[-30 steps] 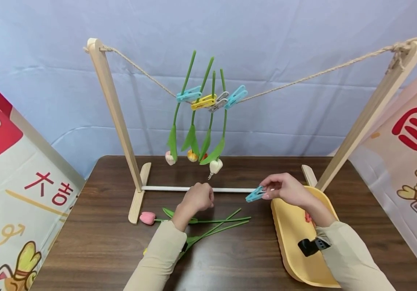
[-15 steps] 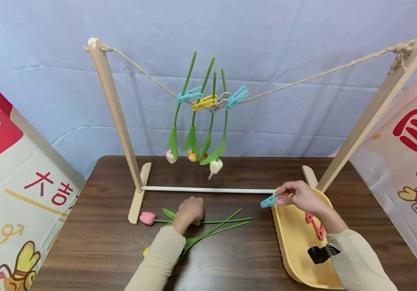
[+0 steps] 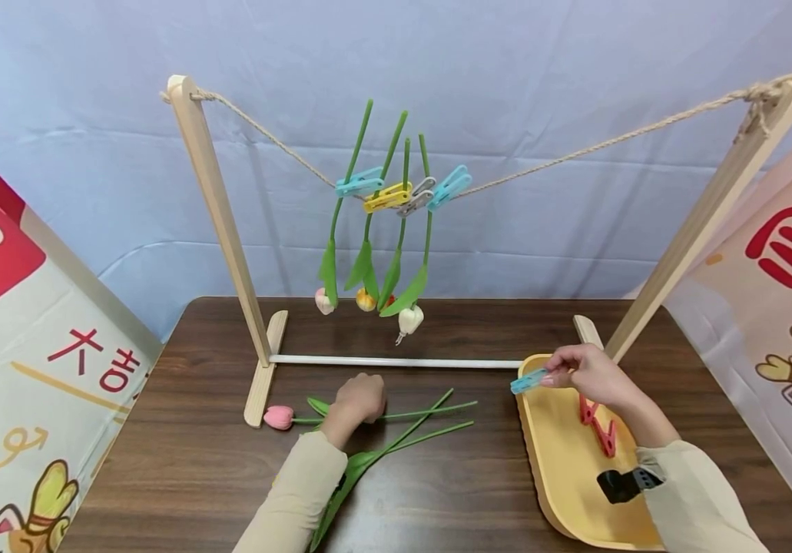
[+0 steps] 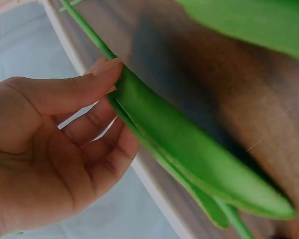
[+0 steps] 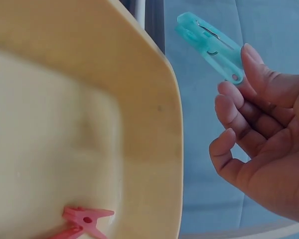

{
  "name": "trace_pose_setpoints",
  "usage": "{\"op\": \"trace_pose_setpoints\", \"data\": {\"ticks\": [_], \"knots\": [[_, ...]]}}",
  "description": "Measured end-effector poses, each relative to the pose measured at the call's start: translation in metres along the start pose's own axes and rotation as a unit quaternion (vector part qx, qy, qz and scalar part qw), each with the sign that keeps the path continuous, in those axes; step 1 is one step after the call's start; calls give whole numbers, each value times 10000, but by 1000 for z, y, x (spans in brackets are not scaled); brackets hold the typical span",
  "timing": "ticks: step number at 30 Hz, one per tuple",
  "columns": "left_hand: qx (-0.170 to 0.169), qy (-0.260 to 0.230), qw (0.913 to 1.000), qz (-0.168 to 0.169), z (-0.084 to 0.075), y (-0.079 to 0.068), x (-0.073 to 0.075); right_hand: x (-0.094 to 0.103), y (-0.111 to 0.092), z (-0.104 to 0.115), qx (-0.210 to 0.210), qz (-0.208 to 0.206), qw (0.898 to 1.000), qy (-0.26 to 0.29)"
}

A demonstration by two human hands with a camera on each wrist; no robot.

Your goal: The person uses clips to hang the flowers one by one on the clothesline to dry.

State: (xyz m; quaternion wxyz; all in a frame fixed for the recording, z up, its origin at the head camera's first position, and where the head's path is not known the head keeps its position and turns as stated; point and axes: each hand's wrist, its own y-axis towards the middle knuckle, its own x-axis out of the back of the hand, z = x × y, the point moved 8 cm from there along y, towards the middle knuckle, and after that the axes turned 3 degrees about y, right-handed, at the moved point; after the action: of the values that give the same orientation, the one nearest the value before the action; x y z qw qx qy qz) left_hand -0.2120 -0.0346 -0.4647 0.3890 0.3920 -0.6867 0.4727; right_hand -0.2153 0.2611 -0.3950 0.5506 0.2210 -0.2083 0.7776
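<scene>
Head view: left hand [image 3: 361, 398] low over the dark wooden table [image 3: 465, 499], on the stem of a pink tulip [image 3: 279, 418], bloom toward the person's left. Just nearer me, crossed green stems [image 3: 430, 437] lie on the wood. Right hand [image 3: 592, 372] has a blue clothespin [image 3: 528, 382] at the rim of the yellow tray [image 3: 568, 495]; two red clothespins [image 3: 605, 438] inside. Above, four hanging tulips [image 3: 410, 318], heads down, pegged to a sagging rope [image 3: 596, 147].

Left wrist view: thumb and fingers pinch the tulip where leaf [image 4: 174, 142] meets stem. Bloom out of sight here.

Right wrist view: thumb and forefinger pinch one end of the blue clothespin, remaining fingers loosely curled, just beside the tray wall.
</scene>
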Motion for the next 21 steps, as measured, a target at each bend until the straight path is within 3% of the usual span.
{"op": "trace_pose_setpoints", "data": {"ticks": [5,12,21], "knots": [[-341,-253,9987,-283,-8,-9,22,4,-3,-3,-31,30,9999,-100],[-1001,-422,9867,-1207,-29,-22,62,5,-4,-1,-56,83,9999,-78],[-1550,-621,9732,-1581,-50,-26,90,4,-3,5,21,142,9999,-53]]}}
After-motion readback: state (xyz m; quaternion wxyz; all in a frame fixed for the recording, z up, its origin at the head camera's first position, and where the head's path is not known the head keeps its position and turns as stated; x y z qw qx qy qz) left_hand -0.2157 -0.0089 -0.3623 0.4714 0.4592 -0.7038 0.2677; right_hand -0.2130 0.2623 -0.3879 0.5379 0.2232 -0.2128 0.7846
